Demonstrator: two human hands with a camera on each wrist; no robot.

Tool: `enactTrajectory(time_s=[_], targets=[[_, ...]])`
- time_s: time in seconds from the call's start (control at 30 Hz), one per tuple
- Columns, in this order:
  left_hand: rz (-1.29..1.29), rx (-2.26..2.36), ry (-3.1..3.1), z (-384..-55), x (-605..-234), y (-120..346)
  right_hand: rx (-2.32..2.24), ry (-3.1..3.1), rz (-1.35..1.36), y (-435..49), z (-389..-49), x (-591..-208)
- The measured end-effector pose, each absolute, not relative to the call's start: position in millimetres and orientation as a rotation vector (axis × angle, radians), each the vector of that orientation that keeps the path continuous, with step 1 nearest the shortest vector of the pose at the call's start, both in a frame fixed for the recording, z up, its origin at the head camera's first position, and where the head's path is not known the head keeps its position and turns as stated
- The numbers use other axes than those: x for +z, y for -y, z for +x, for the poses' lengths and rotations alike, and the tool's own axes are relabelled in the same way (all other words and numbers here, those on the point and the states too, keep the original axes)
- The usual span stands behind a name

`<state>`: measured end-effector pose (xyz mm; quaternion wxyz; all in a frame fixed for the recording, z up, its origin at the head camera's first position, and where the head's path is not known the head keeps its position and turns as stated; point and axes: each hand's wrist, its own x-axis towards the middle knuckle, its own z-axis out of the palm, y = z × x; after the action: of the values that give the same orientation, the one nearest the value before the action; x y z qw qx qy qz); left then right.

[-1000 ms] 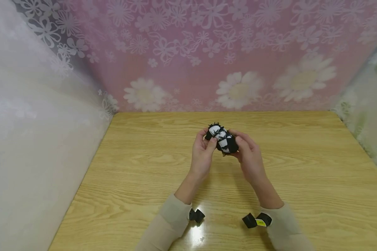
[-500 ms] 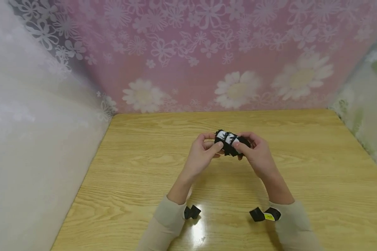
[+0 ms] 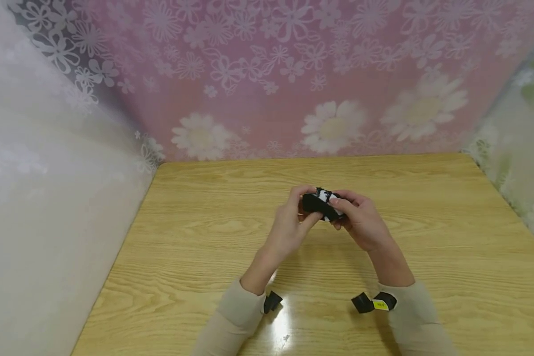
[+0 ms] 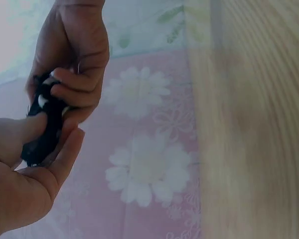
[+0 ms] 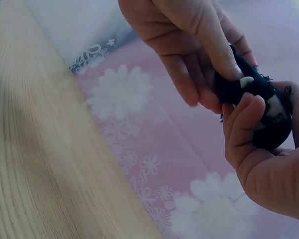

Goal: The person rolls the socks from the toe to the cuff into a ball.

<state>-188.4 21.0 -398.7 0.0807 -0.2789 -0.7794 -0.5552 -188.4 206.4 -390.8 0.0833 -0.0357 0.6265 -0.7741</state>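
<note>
A small rolled-up black-and-white sock [image 3: 316, 203] with loose threads is held up over the table between both hands. My left hand [image 3: 288, 225] grips its left end, thumb along the lower side and fingers over the top. On the other end, my right hand [image 3: 366, 222] pinches it with the thumb on the white patch. In the left wrist view the sock [image 4: 49, 119] lies between the two hands, mostly its black side showing. The right wrist view has the sock [image 5: 275, 130] partly hidden by curled fingers, with fringe-like threads on its far edge.
Below is a wood-grain table [image 3: 196, 247]. A pink floral backdrop [image 3: 258, 113] stands along its back edge, and a pale wall [image 3: 49, 222] runs down the left side. Small black devices [image 3: 362, 302] sit at both sleeve cuffs.
The sock has turned so a broad black side faces the head camera and less white shows. My left fingers have shifted over its top; my right thumb has moved onto the white patch.
</note>
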Motion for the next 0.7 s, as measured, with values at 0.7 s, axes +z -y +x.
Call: enactTrajectory(time_s=[0.7], targets=[[-0.865,-2.364,2.153,-194.4,-404.0,-17.6,-2.158,-2.351,-0.232,-219.4,-186.8,-385.6]])
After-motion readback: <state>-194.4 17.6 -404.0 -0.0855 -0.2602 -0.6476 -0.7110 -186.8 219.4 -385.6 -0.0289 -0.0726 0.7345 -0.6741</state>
